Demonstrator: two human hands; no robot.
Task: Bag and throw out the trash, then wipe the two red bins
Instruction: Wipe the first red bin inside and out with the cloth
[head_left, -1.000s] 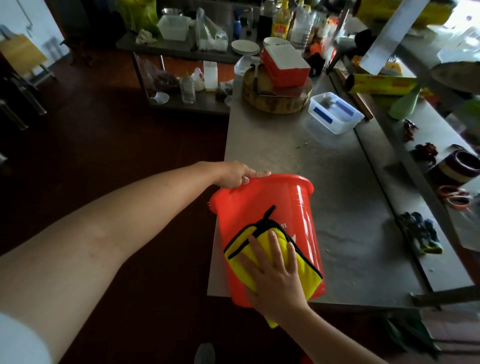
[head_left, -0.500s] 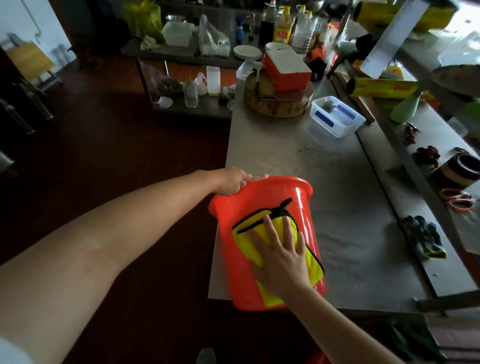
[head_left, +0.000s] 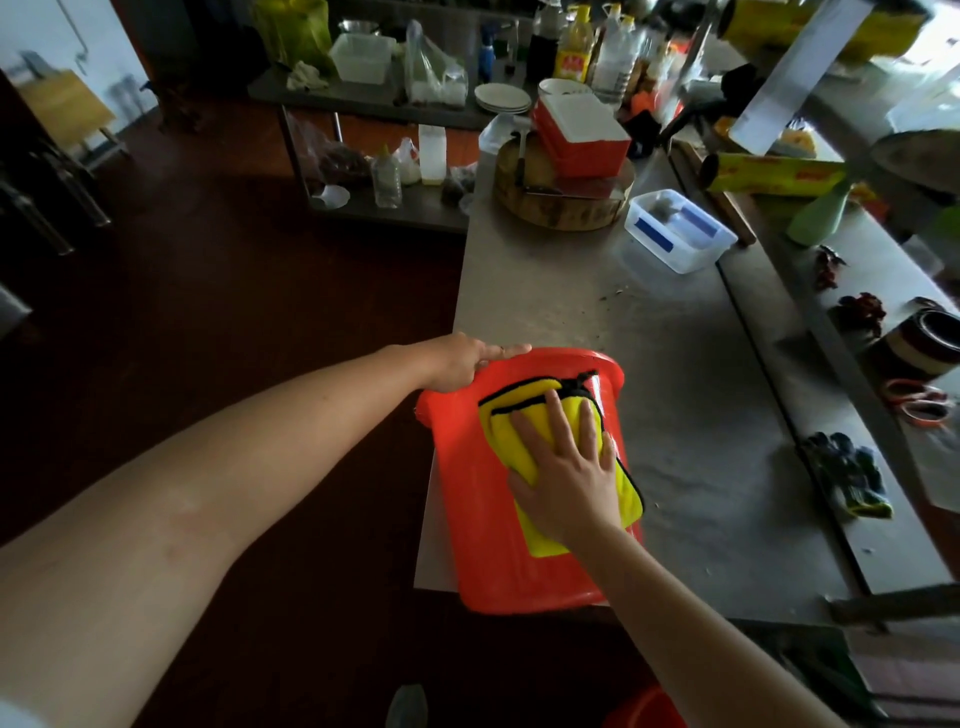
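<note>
Red plastic fills the middle of the head view: a red bin (head_left: 483, 545) lies tipped on its side at the near left corner of the steel tabletop (head_left: 675, 395), rim pointing away and base hanging past the near edge. The left hand (head_left: 460, 364) grips the rim at its far left side, fingers curled over the lip. The right hand (head_left: 566, 483) lies flat with fingers spread, pressing a yellow cloth (head_left: 519, 421) with black edging against the upper wall of the bin; it holds nothing in a pinch. Only part of the wall is under the cloth, so the wiping looks partway through. At the bottom edge of the view a second red shape (head_left: 644, 709) shows low down, perhaps the other bin, though too little is visible to be sure. Dark gloves (head_left: 847, 483) lie to the right, well apart from the bin.

The risk is in the overhang. A hard downward push near the base could tip the bin off the corner, and the round wall could roll under the cloth if the grip on the rim slackens. The cloth is loosely folded and could bunch or slip from under the flat palm
</note>
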